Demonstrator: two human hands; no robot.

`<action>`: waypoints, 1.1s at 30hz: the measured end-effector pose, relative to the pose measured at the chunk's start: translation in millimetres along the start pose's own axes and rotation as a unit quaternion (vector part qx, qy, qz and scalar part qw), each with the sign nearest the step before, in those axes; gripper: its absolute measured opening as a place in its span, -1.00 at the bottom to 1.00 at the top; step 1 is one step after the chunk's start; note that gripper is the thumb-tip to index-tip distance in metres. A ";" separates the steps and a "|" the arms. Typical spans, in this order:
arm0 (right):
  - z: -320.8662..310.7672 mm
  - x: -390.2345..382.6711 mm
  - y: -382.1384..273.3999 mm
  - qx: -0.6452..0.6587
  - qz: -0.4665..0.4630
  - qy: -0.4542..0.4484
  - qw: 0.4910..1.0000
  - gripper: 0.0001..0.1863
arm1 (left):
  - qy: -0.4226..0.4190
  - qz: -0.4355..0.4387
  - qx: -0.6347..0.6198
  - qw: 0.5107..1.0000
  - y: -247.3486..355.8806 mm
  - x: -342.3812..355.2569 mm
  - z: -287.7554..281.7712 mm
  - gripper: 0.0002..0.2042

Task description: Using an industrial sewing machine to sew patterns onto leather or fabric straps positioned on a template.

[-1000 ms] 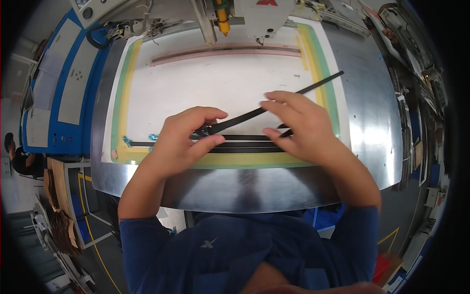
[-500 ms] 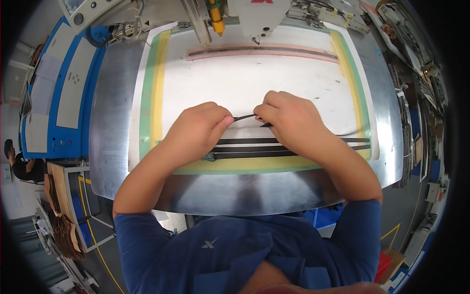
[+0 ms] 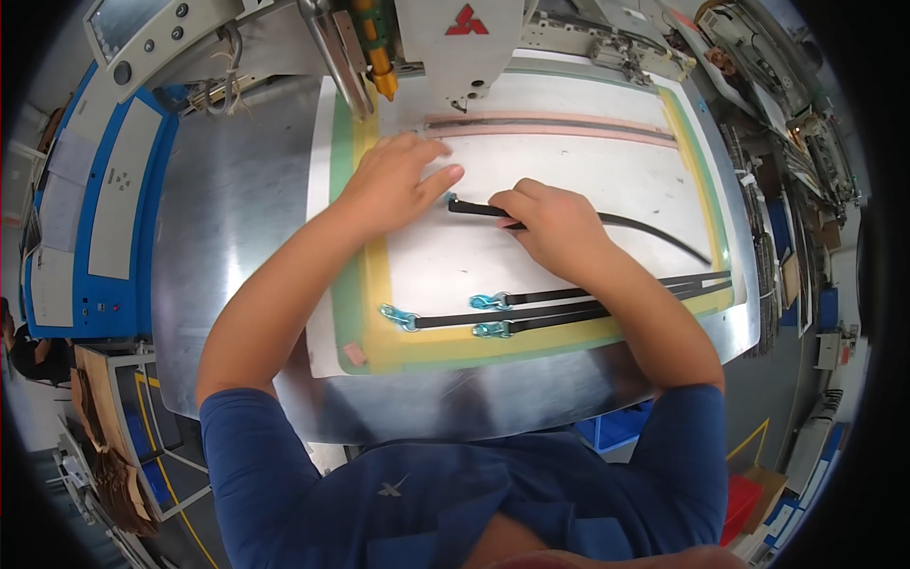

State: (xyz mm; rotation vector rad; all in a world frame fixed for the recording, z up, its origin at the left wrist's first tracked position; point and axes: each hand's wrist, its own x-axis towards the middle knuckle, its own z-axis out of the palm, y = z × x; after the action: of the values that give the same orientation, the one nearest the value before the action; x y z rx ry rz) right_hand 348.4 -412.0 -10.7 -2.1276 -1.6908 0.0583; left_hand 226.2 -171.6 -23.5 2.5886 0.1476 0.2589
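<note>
While three black straps with blue metal clips lie side by side along the near yellow edge of the white board, the right hand is closed on a fourth black strap (curved, mid-board). Just left, the left hand rests flat, fingers spread, holding nothing. Beyond stands the sewing machine head.
</note>
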 end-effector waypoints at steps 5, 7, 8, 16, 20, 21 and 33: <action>15.4 17.4 13.0 -0.016 -0.018 -0.082 0.996 -0.71 | 0.013 0.013 0.143 0.990 -27.5 49.1 44.2 -0.35; 19.2 21.3 16.4 -0.026 -0.029 -0.091 0.995 -0.70 | 0.008 -0.007 0.168 0.986 -24.1 59.0 53.3 -0.32; 19.6 21.8 17.4 -0.035 -0.034 -0.100 0.994 -0.70 | 0.009 -0.008 0.169 0.986 -27.4 59.6 53.9 -0.32; 17.4 61.3 59.4 -0.043 -0.041 -0.023 0.998 -0.73 | 0.055 -0.078 0.213 0.972 -41.3 41.0 26.9 -0.54; 26.5 102.0 86.9 -0.056 -0.055 0.035 0.996 -0.73 | 0.110 -0.020 0.119 0.987 -33.5 48.9 23.2 -0.64; 28.9 107.7 91.5 -0.048 -0.049 0.046 0.997 -0.73 | 0.107 -0.017 0.120 0.987 -33.5 49.5 26.4 -0.64; 45.5 116.1 101.6 0.073 -0.070 0.083 0.991 -0.81 | 0.123 -0.011 -0.025 0.992 -45.9 60.6 44.3 -0.69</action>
State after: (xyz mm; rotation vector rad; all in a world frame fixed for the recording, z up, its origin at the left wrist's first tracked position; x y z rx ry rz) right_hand 459.1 -306.9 -61.5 -1.8507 -1.6792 -0.0339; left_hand 292.3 -145.0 -75.2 2.4950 0.2540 0.5667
